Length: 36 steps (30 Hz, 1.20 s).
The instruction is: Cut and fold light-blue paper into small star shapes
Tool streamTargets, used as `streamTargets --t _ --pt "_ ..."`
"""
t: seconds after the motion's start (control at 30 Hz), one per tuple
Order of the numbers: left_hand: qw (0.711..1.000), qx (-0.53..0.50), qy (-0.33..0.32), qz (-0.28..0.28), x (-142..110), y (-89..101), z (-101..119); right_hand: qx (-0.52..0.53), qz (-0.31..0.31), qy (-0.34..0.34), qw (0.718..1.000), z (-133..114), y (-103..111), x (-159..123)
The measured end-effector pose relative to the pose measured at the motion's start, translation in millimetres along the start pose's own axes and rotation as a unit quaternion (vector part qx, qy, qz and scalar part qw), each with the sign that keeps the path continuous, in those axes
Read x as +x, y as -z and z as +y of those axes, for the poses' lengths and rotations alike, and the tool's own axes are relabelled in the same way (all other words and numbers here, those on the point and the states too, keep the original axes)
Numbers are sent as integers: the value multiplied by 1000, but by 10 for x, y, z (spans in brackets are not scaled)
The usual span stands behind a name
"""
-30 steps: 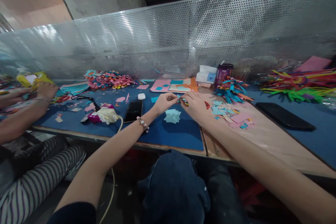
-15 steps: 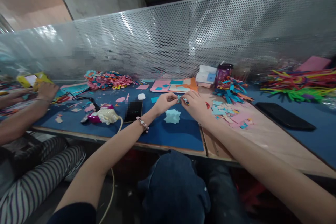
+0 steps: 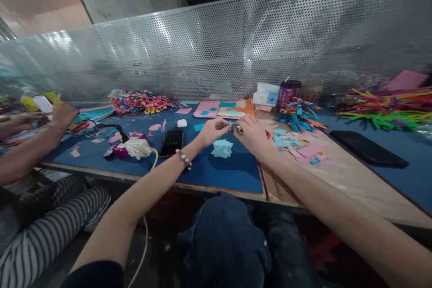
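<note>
Between the fingertips of both hands is a small piece of light blue paper (image 3: 231,126), held just above the blue table mat. My left hand (image 3: 214,131), a beaded bracelet on its wrist, pinches the paper from the left. From the right, my right hand (image 3: 249,133) closes its fingers on the same piece and partly hides it. Just below them on the mat lies a pale blue star-shaped paper cutout (image 3: 222,148), perhaps several stacked. A blue paper square (image 3: 199,127) lies left of my left hand.
A phone (image 3: 172,142), a white earbud case (image 3: 182,123) and a power strip (image 3: 135,148) lie to the left. Paper scraps (image 3: 297,144), a purple cup (image 3: 289,92) and a black phone (image 3: 368,147) are right. At far left, a co-worker's hand (image 3: 62,114) is near a yellow box.
My two hands stay almost in place, with slight finger movement at the paper. At far left, the co-worker's hand has shifted slightly.
</note>
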<state>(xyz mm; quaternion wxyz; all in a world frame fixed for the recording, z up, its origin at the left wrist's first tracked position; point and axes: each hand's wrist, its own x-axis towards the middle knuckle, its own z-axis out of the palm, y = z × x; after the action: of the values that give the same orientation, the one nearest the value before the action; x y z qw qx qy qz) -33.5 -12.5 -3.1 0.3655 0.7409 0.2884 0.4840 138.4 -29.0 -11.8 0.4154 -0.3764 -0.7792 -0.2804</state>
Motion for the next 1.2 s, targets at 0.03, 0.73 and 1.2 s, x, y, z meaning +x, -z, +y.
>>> streamTargets --t 0.03,0.73,1.2 --pt "1000 -1 1 1 0 0 2 -2 0 1 1000 1 -1 -1" --pt "998 58 -8 1 -1 8 20 17 -12 -10 1000 -48 8 12" --pt "996 84 -30 -15 -3 38 -7 91 -19 -20 995 -64 42 3"
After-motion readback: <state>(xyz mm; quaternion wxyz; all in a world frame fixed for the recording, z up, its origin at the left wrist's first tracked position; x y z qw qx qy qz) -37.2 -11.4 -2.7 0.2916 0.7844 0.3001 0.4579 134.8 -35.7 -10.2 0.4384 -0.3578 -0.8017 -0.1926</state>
